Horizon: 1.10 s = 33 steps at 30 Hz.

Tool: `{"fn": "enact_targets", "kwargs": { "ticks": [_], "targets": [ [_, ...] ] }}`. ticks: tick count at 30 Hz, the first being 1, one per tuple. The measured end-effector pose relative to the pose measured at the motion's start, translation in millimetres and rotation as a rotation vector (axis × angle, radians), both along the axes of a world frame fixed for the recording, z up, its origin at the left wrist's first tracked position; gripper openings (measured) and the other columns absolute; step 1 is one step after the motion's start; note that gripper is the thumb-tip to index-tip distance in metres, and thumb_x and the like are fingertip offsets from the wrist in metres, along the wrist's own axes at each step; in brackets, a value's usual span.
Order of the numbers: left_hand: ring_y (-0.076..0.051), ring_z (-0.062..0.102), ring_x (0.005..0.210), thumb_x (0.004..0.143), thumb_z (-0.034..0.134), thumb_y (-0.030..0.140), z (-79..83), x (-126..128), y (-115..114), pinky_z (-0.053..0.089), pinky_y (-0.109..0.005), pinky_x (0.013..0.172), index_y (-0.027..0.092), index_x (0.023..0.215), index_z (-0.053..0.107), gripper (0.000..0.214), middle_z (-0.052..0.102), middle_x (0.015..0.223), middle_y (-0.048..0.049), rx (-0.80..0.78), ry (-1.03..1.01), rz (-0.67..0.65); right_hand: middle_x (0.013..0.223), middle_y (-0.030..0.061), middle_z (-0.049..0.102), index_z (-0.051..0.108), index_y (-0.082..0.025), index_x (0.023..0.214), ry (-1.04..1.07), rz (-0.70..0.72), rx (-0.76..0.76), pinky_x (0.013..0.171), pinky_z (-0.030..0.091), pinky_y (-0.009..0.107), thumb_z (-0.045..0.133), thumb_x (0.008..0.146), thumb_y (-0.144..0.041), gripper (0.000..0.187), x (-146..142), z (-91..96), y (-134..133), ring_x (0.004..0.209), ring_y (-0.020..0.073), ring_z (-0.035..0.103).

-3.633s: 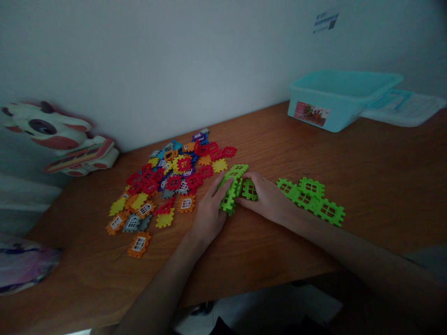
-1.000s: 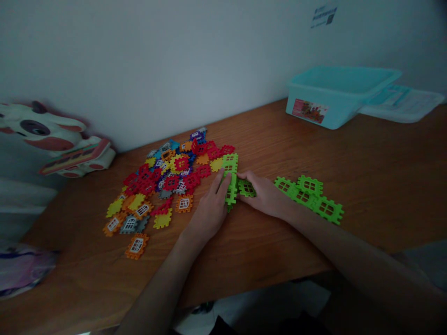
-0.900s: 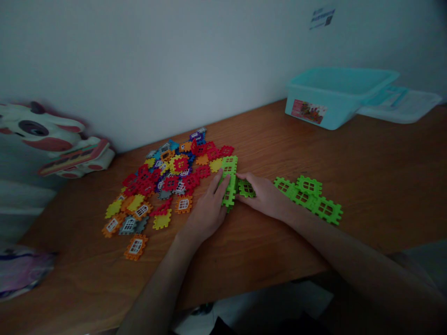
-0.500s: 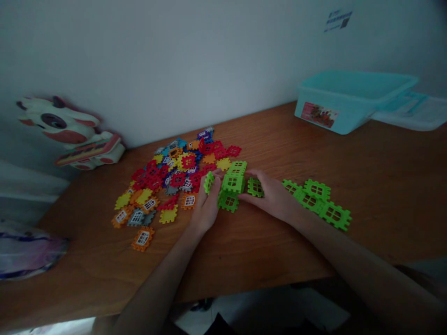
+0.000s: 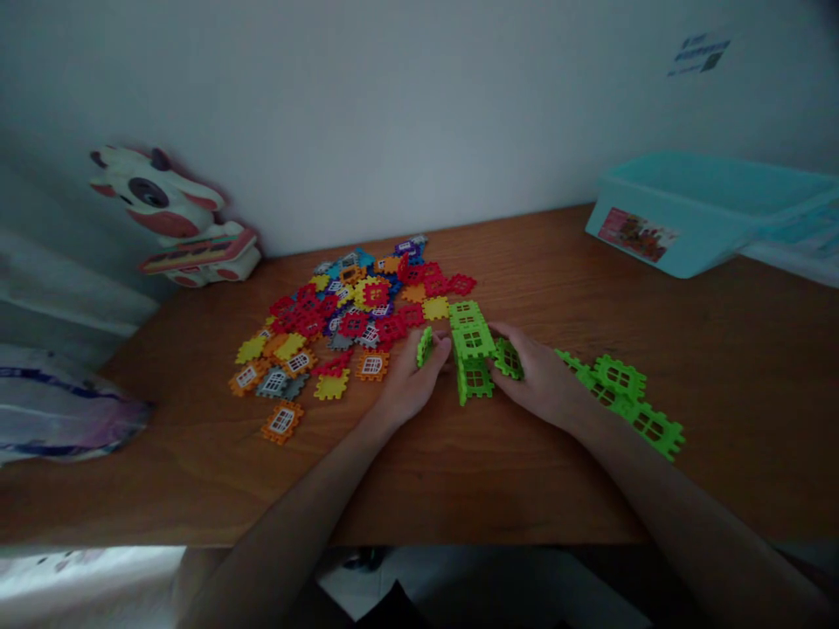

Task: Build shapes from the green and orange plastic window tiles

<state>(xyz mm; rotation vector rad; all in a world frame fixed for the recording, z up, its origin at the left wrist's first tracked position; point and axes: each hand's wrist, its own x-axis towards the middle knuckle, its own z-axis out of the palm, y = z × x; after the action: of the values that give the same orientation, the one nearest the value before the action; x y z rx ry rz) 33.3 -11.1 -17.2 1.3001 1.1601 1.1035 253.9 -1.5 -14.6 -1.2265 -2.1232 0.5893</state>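
A strip of joined green window tiles (image 5: 472, 349) lies on the wooden table (image 5: 459, 472) between my hands. My left hand (image 5: 410, 384) pinches a single green tile (image 5: 425, 346) held on edge, just left of the strip. My right hand (image 5: 541, 380) grips the strip's right side, where another green tile (image 5: 508, 358) stands tilted against it. Behind my right wrist lies a second flat group of joined green tiles (image 5: 622, 397).
A heap of loose red, yellow, orange, grey and blue tiles (image 5: 347, 323) spreads left of the hands. A cow-shaped toy (image 5: 176, 218) stands against the wall at the left. A turquoise plastic bin (image 5: 701, 214) sits at the back right. A plastic bag (image 5: 58, 419) lies at the left edge.
The green strip, earlier held on edge between both hands, now lies flat. My left hand has come away with a single green tile. The camera has swung left.
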Motion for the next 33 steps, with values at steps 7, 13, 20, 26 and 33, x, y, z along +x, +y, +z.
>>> {"fn": "enact_targets", "kwargs": {
  "ticks": [7,13,20,26,33],
  "targets": [
    [-0.014,0.056,0.070,0.094,0.063,0.048,9.0,-2,-3,0.048,-0.027,0.066,0.021,0.089,0.055,0.028,0.059,0.078,0.0027,0.109,0.266,-0.007,0.127,0.0158,0.072,0.051,-0.024,0.128,-0.005,0.008,0.005,0.095,0.058,0.054,0.065,0.092,-0.041,0.042,2,-4.1,-2,0.112,0.0353,0.072],
    [-0.016,0.059,0.075,0.094,0.062,0.048,9.0,-1,-4,0.049,-0.028,0.069,0.023,0.092,0.054,0.027,0.063,0.086,0.0007,0.131,0.230,-0.037,0.126,0.0161,0.071,0.047,-0.022,0.135,0.006,0.004,0.006,0.095,0.059,0.053,0.069,0.091,-0.051,0.057,5,-5.3,-2,0.112,0.0348,0.072],
    [-0.015,0.058,0.069,0.089,0.066,0.055,9.3,0,-2,0.048,-0.028,0.066,0.023,0.087,0.055,0.034,0.064,0.081,0.0003,0.083,0.151,-0.035,0.133,0.0131,0.069,0.054,-0.026,0.139,-0.027,0.138,0.100,0.102,0.056,0.053,0.064,0.096,-0.048,0.049,5,2.1,-1,0.120,0.0328,0.068],
    [-0.015,0.059,0.072,0.088,0.068,0.056,6.8,-1,0,0.050,-0.027,0.069,0.022,0.088,0.059,0.035,0.066,0.084,-0.0007,0.088,0.119,-0.044,0.128,0.0163,0.071,0.057,-0.020,0.130,-0.004,0.112,0.077,0.096,0.059,0.050,0.057,0.099,-0.055,0.047,2,4.1,-3,0.113,0.0331,0.072],
    [-0.017,0.061,0.072,0.087,0.064,0.067,4.7,1,3,0.053,-0.029,0.066,0.020,0.087,0.062,0.048,0.065,0.080,-0.0025,0.002,0.001,-0.011,0.127,0.0161,0.071,0.053,-0.021,0.134,-0.010,0.083,0.089,0.095,0.058,0.050,0.056,0.100,-0.055,0.048,-1,5.1,-5,0.113,0.0322,0.071]
  ]
}}
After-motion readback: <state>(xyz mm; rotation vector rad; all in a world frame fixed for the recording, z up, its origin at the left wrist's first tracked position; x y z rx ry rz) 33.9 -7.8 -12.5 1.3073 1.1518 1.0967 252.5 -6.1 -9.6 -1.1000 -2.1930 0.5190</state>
